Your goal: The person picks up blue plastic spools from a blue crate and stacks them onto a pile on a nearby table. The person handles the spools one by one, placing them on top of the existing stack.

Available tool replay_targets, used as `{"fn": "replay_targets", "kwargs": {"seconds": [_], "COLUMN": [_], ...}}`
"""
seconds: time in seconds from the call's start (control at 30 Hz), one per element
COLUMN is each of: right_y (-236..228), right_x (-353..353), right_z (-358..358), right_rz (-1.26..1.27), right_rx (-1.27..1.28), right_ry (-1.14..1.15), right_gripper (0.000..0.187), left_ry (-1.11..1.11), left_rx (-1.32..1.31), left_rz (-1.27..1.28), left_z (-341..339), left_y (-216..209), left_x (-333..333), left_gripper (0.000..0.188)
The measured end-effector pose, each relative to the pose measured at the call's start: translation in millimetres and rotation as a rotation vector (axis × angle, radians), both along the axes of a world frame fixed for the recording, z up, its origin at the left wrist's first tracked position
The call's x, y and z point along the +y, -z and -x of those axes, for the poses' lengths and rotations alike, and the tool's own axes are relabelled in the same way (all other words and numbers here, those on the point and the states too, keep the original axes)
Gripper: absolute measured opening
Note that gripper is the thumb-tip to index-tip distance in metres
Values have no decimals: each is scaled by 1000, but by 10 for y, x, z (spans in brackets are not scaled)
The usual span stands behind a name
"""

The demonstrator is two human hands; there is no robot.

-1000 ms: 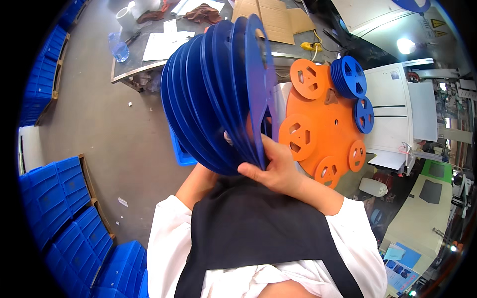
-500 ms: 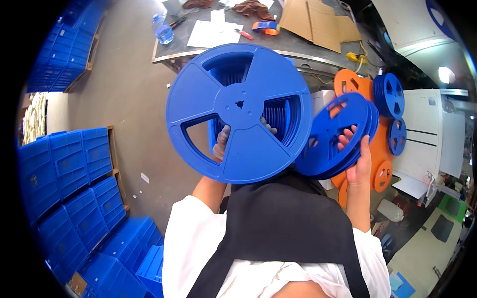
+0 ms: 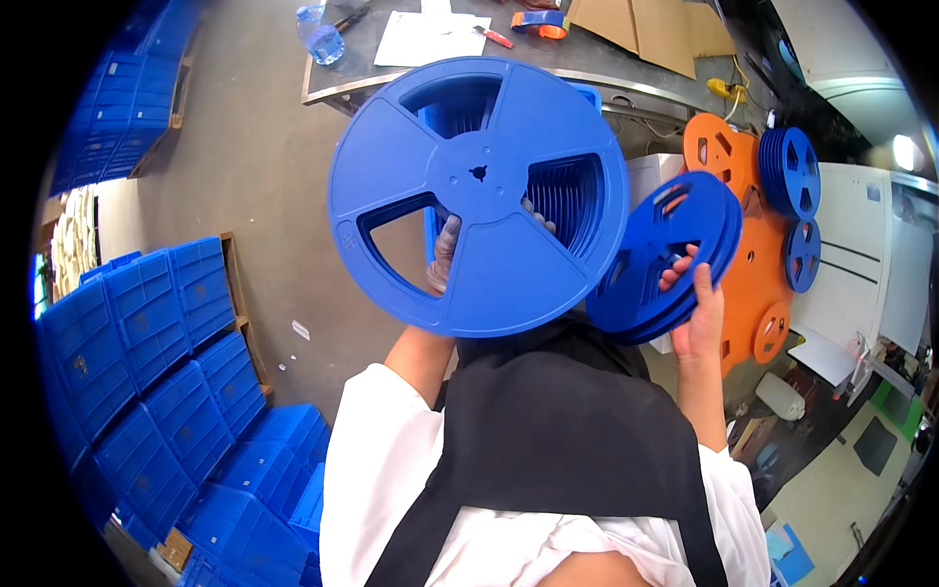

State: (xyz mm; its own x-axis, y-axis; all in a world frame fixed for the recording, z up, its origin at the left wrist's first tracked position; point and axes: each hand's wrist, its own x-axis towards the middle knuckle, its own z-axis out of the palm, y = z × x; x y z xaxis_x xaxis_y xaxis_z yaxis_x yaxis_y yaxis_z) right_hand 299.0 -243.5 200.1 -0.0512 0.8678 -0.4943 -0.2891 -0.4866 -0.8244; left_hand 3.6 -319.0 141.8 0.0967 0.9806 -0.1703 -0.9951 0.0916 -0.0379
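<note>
Head view: I see a thick stack of blue reels (image 3: 484,207) beyond the black apron (image 3: 567,430), a thinner stack (image 3: 644,286) at its right. The left hand (image 3: 443,256) curls around the thick one's middle; the right hand (image 3: 700,318) clasps the thinner one's rim.

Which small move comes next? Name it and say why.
I'd probably have the right hand turn its few blue reels square with the thicker blue stack in the left hand: the stack's front face shows almost full-on, while the right hand's reels lean at an angle beside it, so matching them would likely help them line up.
</note>
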Motion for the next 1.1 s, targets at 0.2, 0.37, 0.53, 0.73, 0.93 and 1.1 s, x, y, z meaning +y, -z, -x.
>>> {"fn": "replay_targets", "kwargs": {"seconds": [0.2,0.37,0.53,0.73,0.93,1.1], "right_y": [48,374,442,363,221,134], "right_x": [-113,-160,-277,-233,1,-188], "right_z": [784,1068,1199,1226,1131,1087], "right_rz": [-30,-194,-278,-315,-172,-267], "right_rx": [-155,-428,-710,-881,-758,-782], "right_ry": [-209,-577,-962,-897,-725,-997], "right_gripper": [71,113,140,137,106,135], "left_ry": [94,163,161,227,172,165], "left_rx": [214,523,470,500,342,414], "left_rz": [139,336,363,286,351,410], "left_z": [186,136,-77,-211,-335,-376], "left_y": [358,177,37,93,28,-37], "left_x": [39,95,75,12,15,43], "left_gripper": [74,73,75,81,79,78]}}
